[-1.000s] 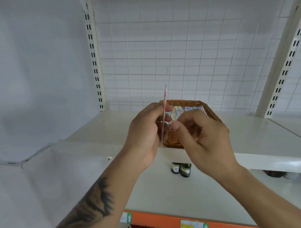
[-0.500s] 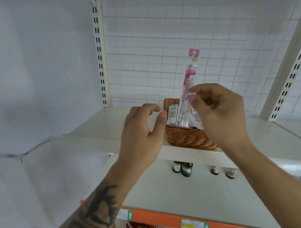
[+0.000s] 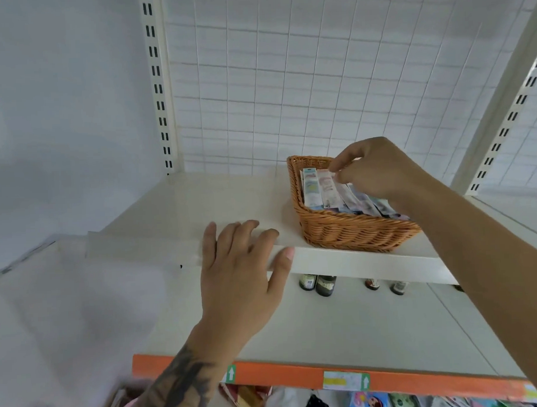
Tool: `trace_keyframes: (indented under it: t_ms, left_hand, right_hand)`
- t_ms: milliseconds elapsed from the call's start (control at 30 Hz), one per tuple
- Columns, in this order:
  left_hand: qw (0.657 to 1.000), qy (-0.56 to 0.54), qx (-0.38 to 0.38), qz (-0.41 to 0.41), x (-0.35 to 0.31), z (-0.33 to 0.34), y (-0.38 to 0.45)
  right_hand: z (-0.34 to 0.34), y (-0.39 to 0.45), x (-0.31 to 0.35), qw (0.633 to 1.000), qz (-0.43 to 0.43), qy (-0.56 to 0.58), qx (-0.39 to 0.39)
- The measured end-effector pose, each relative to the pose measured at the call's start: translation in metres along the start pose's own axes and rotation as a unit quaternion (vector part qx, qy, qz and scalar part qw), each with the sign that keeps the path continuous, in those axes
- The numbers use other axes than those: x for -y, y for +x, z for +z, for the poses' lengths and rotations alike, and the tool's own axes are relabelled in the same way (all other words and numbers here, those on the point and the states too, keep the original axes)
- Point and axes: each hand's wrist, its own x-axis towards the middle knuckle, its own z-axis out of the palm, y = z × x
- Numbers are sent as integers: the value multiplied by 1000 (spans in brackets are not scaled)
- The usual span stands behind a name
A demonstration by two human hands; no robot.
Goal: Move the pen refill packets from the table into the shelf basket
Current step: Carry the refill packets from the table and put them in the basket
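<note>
A brown wicker basket [image 3: 350, 234] stands near the front edge of the white upper shelf [image 3: 206, 211]. Several pen refill packets [image 3: 311, 188] lie side by side inside it. My right hand [image 3: 378, 172] reaches over the basket from the right, and its fingertips pinch the top end of a pink and white packet [image 3: 327, 186] lying in the basket. My left hand [image 3: 242, 265] rests on the shelf's front edge, left of the basket, fingers spread flat on top and thumb against the lip; it holds nothing.
A wire grid panel [image 3: 302, 74] backs the shelf between slotted uprights [image 3: 158, 85]. Small dark bottles [image 3: 318, 283] stand at the back of the lower shelf, which has an orange front strip [image 3: 297, 376]. Colourful goods [image 3: 371, 402] lie below.
My right hand lowered the pink packet from upright above the basket down flat among the others. My left hand let go of it earlier and dropped onto the shelf edge.
</note>
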Motion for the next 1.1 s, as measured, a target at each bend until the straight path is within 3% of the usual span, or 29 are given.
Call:
trace_keyframes:
  t_ms: [233, 333, 433, 567, 800, 1100]
  left_hand:
    - [999, -1, -34, 23, 8, 9, -4]
    - [998, -11, -55, 27, 9, 12, -6]
    - [999, -19, -43, 13, 6, 14, -15]
    - [1000, -19, 2, 4, 1, 12, -36]
    - [988, 8, 144, -47, -35, -15, -111]
    - [925, 77, 320, -187, -97, -66, -312]
  right_hand:
    - [8, -34, -22, 989, -57, -27, -131]
    - [32, -66, -49, 961, -129, -59, -236]
    - [57, -98, -87, 934, -193, -147, -261]
    - [73, -137, -126, 922, -210, -233, -225]
    - [83, -209, -165, 951, -196, -228, -73]
    - [122, -345, -233, 948, -256, -156, 107]
